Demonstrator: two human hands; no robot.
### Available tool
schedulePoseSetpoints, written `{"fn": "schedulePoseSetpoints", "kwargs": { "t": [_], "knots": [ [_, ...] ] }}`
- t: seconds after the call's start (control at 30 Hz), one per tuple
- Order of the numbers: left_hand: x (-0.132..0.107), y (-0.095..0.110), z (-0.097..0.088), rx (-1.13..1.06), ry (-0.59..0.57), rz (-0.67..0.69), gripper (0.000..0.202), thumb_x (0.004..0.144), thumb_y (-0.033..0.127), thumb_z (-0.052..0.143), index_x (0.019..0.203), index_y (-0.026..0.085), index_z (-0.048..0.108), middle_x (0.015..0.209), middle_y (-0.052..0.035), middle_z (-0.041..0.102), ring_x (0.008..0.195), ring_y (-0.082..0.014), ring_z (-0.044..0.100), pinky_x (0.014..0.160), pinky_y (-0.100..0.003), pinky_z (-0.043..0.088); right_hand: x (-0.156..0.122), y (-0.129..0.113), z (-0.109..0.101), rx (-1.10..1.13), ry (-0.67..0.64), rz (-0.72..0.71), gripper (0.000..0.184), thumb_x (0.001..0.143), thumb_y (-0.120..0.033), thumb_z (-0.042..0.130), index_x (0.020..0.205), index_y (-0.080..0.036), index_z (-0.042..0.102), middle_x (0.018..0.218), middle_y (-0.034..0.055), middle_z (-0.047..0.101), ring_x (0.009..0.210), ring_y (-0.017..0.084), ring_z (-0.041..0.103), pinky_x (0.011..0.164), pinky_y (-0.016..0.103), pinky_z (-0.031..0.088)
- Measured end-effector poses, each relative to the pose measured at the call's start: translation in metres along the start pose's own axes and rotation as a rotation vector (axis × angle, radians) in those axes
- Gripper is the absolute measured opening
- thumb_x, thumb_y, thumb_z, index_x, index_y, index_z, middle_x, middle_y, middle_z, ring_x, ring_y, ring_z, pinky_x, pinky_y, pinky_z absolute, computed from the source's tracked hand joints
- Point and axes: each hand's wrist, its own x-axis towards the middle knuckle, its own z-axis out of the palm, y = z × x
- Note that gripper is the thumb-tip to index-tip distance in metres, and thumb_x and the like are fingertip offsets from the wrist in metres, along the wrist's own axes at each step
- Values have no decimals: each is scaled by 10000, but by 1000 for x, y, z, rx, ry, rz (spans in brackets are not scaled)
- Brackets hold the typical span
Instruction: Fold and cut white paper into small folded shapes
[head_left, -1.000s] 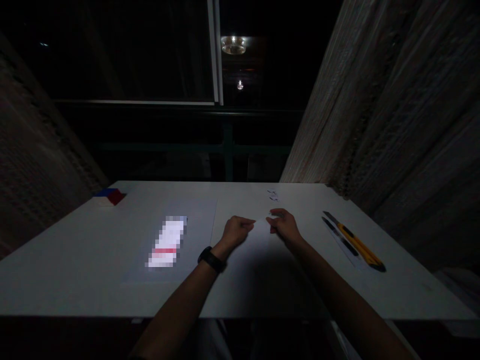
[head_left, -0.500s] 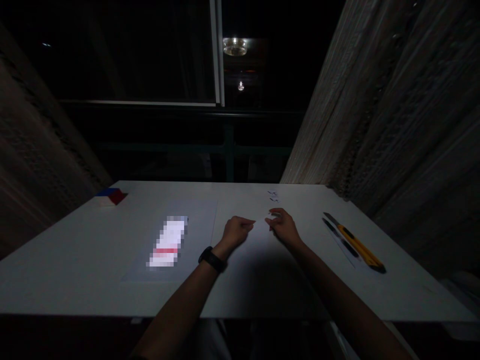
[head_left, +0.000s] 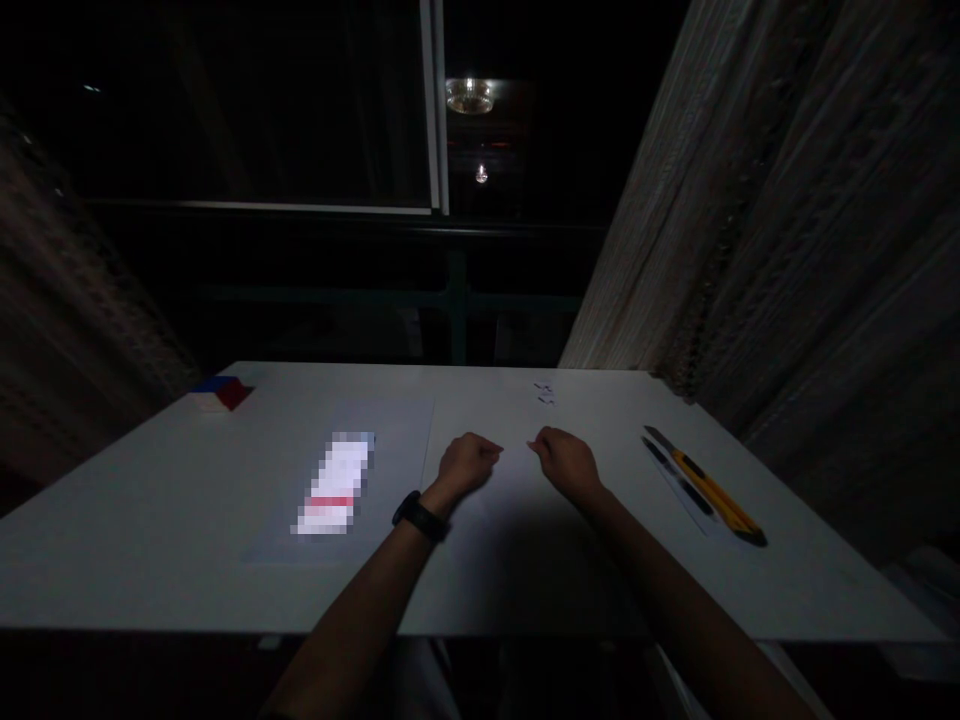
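My left hand, with a black watch on its wrist, rests on the white table with its fingers pinched closed. My right hand lies a short gap to its right, also pinched. Both grip the far edge of a pale sheet of white paper, which lies low on the table and is hard to tell from the tabletop in the dim light.
A yellow utility knife and a black pen lie at the right. A grey sheet with a bright blurred card lies at the left, a red and blue block at the far left corner. Tiny scraps lie beyond my hands. A curtain hangs at the right.
Both hands have come down and a little nearer to me. The paper edge that stood raised between them now lies low against the table.
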Motion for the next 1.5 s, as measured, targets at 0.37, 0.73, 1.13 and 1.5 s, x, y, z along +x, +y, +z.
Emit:
{"fn": "schedulePoseSetpoints", "kwargs": {
  "t": [0.37,0.73,1.13,1.5],
  "knots": [
    [0,-3,-4,11,-63,45,269,775,236,540,989,228,702,1001,-48,702,909,-167,633,730,-219,443,-2,-5,-6,-223,-56,-120,222,925,-266,371,905,-161,565,911,90,611,841,189,568,675,269,376],
    [2,-3,-6,27,-72,39,246,762,230,560,953,227,715,998,-54,703,920,-176,632,733,-222,444,-14,-6,-6,-219,-72,-371,175,912,-225,397,884,-162,558,892,95,606,851,187,536,707,270,384],
    [-5,-1,-8,51,-54,107,254,796,236,531,983,253,702,1026,-46,694,943,-174,621,784,-236,429,-23,-8,-6,-194,-99,-526,182,906,-226,386,837,-161,541,809,68,584,761,171,507,661,273,337],
    [0,-4,-9,3,-58,-9,232,765,290,603,969,257,709,997,-36,704,933,-182,628,781,-239,437,-35,-18,-3,-121,-76,-634,210,912,-212,371,800,-160,542,766,62,567,720,164,483,647,273,323]
  ]
}}
